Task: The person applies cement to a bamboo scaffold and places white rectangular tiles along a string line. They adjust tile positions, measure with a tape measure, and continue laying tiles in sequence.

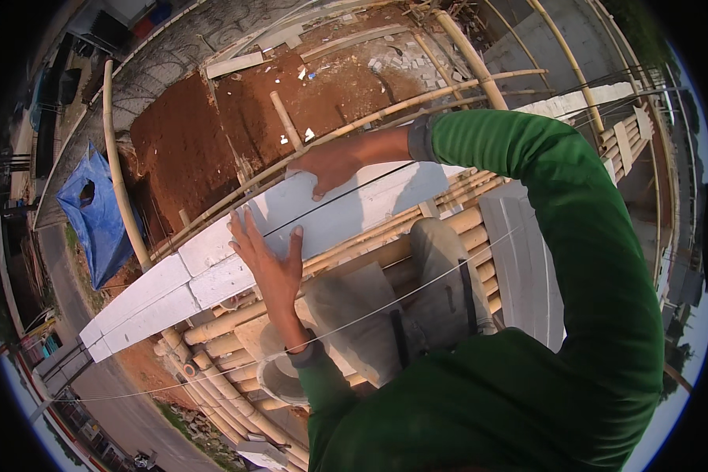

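Note:
A row of white lightweight blocks (228,275) runs lengthwise in front of me, with a long dark seam down its top. My left hand (271,258) rests on the blocks with its fingers spread, the thumb apart on the near side of the seam. Farther along, my right hand (334,167) grips the far strip of white block (279,204). Its thumb lies on top, while the other fingers reach over the far edge and are partly hidden. Shadows of my arm fall across the top.
Bamboo poles (224,346) form a platform under my bent legs. A bucket (282,381) stands by my left forearm; grey boards (519,259) lie to the right. A thin string (417,289) crosses near me. Beyond the wall, reddish soil (181,149) lies lower down, with a blue tarp (94,208) at left.

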`<state>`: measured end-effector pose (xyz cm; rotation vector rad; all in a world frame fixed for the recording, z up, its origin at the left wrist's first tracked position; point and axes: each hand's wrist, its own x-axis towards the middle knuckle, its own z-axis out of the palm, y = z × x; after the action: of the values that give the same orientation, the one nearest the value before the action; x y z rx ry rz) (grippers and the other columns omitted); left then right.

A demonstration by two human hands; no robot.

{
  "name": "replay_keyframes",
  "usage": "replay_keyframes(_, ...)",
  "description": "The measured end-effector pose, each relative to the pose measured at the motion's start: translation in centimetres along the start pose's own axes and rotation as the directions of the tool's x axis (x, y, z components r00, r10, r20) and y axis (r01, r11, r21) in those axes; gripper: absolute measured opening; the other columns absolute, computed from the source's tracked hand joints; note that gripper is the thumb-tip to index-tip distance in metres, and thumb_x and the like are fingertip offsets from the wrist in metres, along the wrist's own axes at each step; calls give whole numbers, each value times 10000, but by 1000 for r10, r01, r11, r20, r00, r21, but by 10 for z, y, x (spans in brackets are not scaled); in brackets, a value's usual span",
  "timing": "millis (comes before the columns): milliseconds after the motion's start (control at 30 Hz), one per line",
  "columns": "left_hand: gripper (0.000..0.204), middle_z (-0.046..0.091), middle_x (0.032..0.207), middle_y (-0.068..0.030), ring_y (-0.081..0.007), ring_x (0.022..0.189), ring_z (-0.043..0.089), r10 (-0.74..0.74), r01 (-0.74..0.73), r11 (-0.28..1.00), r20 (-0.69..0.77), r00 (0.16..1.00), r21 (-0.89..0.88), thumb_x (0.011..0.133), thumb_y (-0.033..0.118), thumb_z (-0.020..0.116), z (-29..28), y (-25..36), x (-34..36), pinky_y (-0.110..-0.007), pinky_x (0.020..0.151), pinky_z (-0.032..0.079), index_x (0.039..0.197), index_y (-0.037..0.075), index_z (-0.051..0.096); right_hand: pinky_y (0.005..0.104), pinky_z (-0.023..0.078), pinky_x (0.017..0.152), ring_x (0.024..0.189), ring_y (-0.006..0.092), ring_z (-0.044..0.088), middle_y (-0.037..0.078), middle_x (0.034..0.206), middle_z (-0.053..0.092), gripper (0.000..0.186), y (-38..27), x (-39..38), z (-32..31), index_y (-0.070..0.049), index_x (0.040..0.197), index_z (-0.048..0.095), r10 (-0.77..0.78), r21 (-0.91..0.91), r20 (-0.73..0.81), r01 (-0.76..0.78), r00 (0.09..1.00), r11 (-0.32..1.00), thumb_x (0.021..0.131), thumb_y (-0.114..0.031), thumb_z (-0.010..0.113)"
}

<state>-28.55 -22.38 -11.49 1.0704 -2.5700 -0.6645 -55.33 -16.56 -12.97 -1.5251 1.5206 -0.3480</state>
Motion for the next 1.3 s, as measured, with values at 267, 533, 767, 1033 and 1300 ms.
replay_keyframes(267, 439, 654, 1105, -229, -412, 1093, 586, 289, -277, 950, -66, 955, 145, 1048, 366, 602, 55, 18, 56, -508, 1094, 427, 1135, -60, 663, 505, 574, 887, 1092, 396, 720, 241, 1098, 748, 421, -14, -20, -23, 38, 1139, 731, -31, -401, -40, 13, 999, 916, 861, -268, 807)
replay_keyframes(533, 454, 679, 1072, -233, -426, 1068, 594, 275, -255, 950, -100, 956, 178, 1066, 372, 560, 60, 11, 55, -505, 1003, 449, 1083, -59, 701, 475, 536, 721, 779, 343, 666, 191, 911, 705, 251, -173, -213, -129, 8, 938, 649, -182, -539, -325, -23, 928, 842, 946, -237, 704)
replay_keyframes(767, 455, 675, 1095, -250, -443, 1087, 593, 249, -234, 957, -71, 966, 171, 1082, 358, 530, 61, 15, 54, -521, 1005, 443, 1125, -59, 706, 311, 445, 629, 712, 182, 541, 167, 919, 623, 96, -95, -377, -26, -16, 1034, 542, -468, -507, -711, -79, -525, 858, 945, -15, 507)
replay_keyframes(1033, 467, 653, 1172, -251, -420, 1152, 573, 161, -155, 980, -38, 986, 124, 1092, 390, 502, 65, 9, 56, -506, 1043, 419, 1144, -28, 703, 262, 437, 594, 660, 118, 532, 35, 783, 597, 134, 118, -265, 235, -18, 954, 655, 944, 746, -313, 642, 107, 174, 969, -66, 531)
replay_keyframes(1300, 457, 675, 1044, -245, -421, 994, 622, 229, -225, 967, -22, 973, 118, 1101, 373, 486, 63, 17, 55, -502, 920, 463, 1068, -37, 687, 302, 193, 429, 453, 122, 244, -50, 541, 265, 477, 245, -216, 87, -228, 603, 338, 777, -73, -584, 938, 237, -340, 1008, -316, 575)
